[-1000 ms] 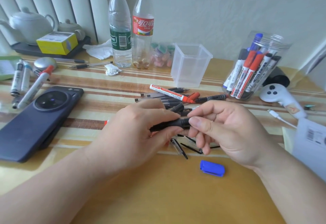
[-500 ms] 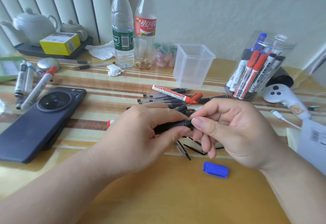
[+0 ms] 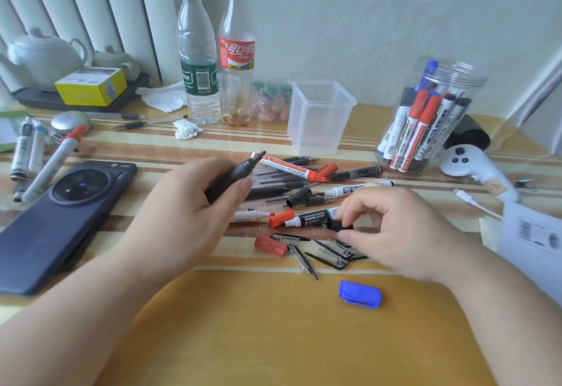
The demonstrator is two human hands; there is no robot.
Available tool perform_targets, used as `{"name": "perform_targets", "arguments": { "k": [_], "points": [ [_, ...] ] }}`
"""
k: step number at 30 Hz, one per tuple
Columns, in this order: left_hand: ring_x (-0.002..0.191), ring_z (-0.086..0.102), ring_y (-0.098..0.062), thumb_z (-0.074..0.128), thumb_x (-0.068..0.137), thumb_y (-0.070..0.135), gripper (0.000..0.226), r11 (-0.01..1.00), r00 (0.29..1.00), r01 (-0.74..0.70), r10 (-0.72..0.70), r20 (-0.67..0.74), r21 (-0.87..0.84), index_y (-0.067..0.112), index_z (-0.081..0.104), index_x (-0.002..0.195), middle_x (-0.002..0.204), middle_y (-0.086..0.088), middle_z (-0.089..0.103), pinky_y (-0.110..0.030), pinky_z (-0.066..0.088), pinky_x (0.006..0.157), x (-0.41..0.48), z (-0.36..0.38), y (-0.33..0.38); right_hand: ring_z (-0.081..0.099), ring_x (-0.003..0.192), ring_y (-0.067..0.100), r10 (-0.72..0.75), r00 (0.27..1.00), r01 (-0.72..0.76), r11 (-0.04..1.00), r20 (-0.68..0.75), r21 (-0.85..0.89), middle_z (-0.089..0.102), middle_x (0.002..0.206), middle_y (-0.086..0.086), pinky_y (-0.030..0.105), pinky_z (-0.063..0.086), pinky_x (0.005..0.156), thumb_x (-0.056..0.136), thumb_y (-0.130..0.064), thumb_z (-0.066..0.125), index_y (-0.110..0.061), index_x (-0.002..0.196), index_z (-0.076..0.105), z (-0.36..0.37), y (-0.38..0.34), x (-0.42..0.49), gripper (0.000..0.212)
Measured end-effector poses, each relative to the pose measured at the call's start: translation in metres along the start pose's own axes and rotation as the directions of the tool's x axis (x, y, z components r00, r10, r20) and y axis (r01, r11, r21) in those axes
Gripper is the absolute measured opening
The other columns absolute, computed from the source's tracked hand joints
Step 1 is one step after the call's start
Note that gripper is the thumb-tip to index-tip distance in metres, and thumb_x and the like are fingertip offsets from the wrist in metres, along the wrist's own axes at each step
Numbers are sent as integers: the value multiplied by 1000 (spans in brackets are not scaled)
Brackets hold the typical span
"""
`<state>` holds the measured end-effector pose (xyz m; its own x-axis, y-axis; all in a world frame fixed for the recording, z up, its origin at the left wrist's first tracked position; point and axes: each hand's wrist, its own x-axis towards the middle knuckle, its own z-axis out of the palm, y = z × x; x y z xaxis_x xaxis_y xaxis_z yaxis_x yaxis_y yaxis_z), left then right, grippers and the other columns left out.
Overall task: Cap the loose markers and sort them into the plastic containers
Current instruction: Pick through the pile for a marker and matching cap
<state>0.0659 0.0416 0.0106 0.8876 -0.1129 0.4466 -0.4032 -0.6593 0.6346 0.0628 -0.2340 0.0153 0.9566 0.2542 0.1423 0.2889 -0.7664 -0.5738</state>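
Head view: your left hand (image 3: 188, 212) curls round a matte black marker (image 3: 240, 171), its bare tapered tip slanting up toward the square translucent plastic cup (image 3: 319, 118). In front of that cup, among loose pens on the glossy striped table (image 3: 273, 324), your right hand (image 3: 395, 230) pinches a short black cap (image 3: 340, 226) between thumb and fingertips. Right of the cup, a round clear jar (image 3: 456, 81) holds capped markers.

Striped table (image 3: 380, 130) carries markers (image 3: 292, 168), phone (image 3: 60, 215), bottles (image 3: 199, 51).
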Motion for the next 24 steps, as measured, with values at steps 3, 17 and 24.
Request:
{"name": "perform_targets", "arguments": {
  "k": [3,17,24],
  "points": [
    [72,55,-8,62,93,33,11,1000,999,8,-7,50,-22,26,65,87,70,8,60,-19,39,59,-2,2,-2,64,94,3,-79,996,81,994,27,-69,67,97,-14,22,49,88,75,-21,84,-35,76,67,4,-2,4,22],
    [79,70,-4,49,90,70,40,1000,959,-8,14,284,-23,34,65,95,77,24,72,-36,57,69,-8,10,1,51,118,6,-258,961,245,960,-95,-135,65,116,-22,42,45,104,93,-17,65,-30,120,71,42,-2,31,31],
    [71,65,-6,53,90,64,31,1000,968,-13,8,251,19,35,65,89,74,23,70,-37,54,63,-8,7,8,60,101,6,-285,941,270,957,-181,-100,71,98,-14,29,51,90,87,-12,75,-21,105,79,39,-4,31,20]
  ]
}}
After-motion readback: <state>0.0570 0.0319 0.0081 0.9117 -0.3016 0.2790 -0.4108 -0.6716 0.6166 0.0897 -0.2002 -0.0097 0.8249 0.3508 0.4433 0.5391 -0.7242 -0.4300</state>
